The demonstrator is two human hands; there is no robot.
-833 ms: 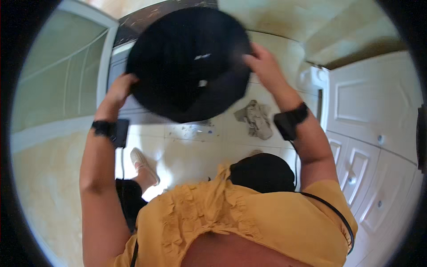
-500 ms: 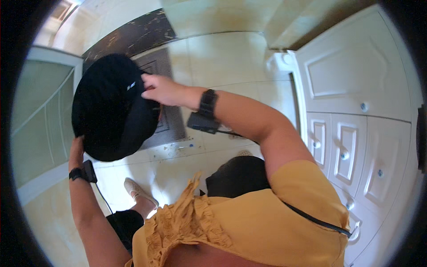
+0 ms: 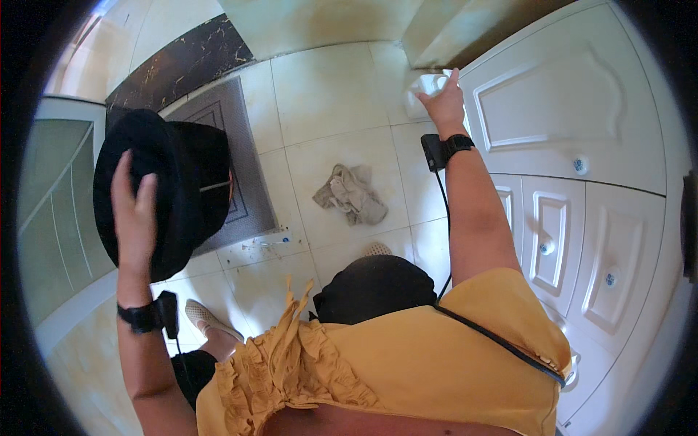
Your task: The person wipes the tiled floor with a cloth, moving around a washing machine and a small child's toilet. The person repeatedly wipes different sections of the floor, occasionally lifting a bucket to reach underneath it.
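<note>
A black brimmed hat hangs at the left, tilted, with its brim toward the near left. My left hand is on it; two fingers lie apart over the dark fabric, slightly blurred, while the other fingers are hidden. To the far right, my right hand is stretched out with thumb and forefinger spread. It is over or beside a white object at the corner of the white cabinet. Whether it touches that object I cannot tell. Both wrists wear black straps with small boxes and cables.
A crumpled grey-beige cloth lies on the tiled floor. Beyond the hat is a grey mat, with crumbs and a small blue-tipped item near its edge. The white cabinet lines the right; a white-framed glass panel stands left.
My right hand has let go of the hat and swung far right to the white object. The hat has turned, and my left hand's fingers now show over it. The floor cloth has come into view.
</note>
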